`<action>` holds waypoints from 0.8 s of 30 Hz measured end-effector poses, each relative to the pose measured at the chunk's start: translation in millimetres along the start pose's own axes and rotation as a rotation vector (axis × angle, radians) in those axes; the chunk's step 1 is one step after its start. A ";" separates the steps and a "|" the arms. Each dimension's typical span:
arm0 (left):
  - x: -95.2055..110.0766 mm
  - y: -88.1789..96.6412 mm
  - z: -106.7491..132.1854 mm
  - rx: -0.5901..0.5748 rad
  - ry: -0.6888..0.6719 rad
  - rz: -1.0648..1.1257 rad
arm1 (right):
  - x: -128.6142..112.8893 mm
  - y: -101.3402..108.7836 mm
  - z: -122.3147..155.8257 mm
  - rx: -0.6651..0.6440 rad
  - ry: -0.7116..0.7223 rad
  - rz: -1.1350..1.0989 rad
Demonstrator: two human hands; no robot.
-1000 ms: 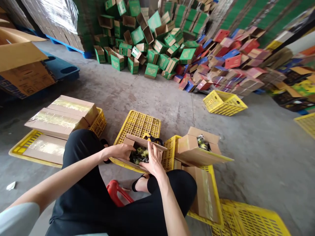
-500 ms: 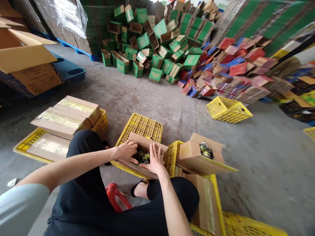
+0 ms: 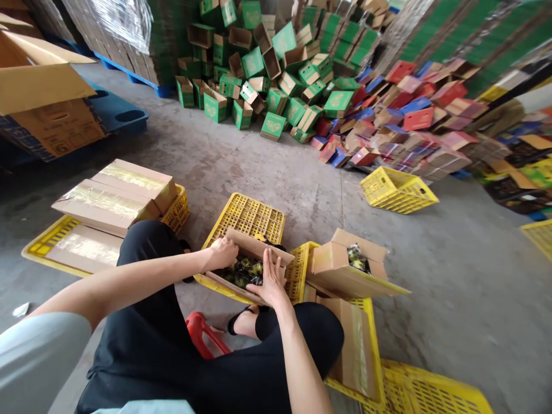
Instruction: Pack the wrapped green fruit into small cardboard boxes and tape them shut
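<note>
A small brown cardboard box (image 3: pixel 254 248) lies open on an upturned yellow crate (image 3: pixel 248 215) in front of my knees. Dark green and yellow items (image 3: pixel 244 270) fill it. My left hand (image 3: pixel 223 252) is closed on the box's left flap. My right hand (image 3: pixel 271 282) lies flat with fingers stretched out against the right side flap. A black tape dispenser (image 3: pixel 271 244) peeks out behind the far flap.
A second open carton (image 3: pixel 345 270) sits on a yellow crate to the right, with a taped box (image 3: pixel 357 345) below it. Taped cartons (image 3: pixel 116 192) rest on yellow crates at the left. Heaps of green, red and blue boxes (image 3: pixel 302 75) cover the floor beyond. A red stool (image 3: pixel 202 336) stands under me.
My left hand has shifted from the box's inside to its left flap and closed on it. My right hand stays flat on the right flap. The view has shifted slightly.
</note>
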State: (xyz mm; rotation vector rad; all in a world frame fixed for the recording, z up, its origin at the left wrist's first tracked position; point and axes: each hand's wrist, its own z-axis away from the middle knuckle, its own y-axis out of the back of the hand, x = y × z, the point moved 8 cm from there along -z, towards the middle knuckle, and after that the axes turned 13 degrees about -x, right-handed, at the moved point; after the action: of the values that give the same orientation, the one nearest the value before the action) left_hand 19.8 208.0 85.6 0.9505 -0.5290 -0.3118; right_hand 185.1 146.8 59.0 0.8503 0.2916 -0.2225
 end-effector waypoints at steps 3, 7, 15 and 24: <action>13.0 -9.6 12.2 0.129 -0.076 -0.012 | -0.1 -4.1 3.1 0.027 0.010 0.005; 6.5 -25.6 30.7 0.254 -0.066 0.039 | -0.2 -7.3 3.5 0.082 0.039 0.030; -15.6 -40.1 26.3 0.141 -0.010 0.187 | 19.1 -3.1 8.3 0.167 -0.005 0.107; -26.8 -56.0 11.9 -0.032 0.040 0.273 | 26.2 -4.1 -0.7 0.151 -0.085 -0.013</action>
State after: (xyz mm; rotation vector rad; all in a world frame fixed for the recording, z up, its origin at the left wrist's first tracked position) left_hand -10.4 181.7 36.7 0.8397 -0.6077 -0.0556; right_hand 208.3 142.7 46.8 0.9858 0.2028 -0.2950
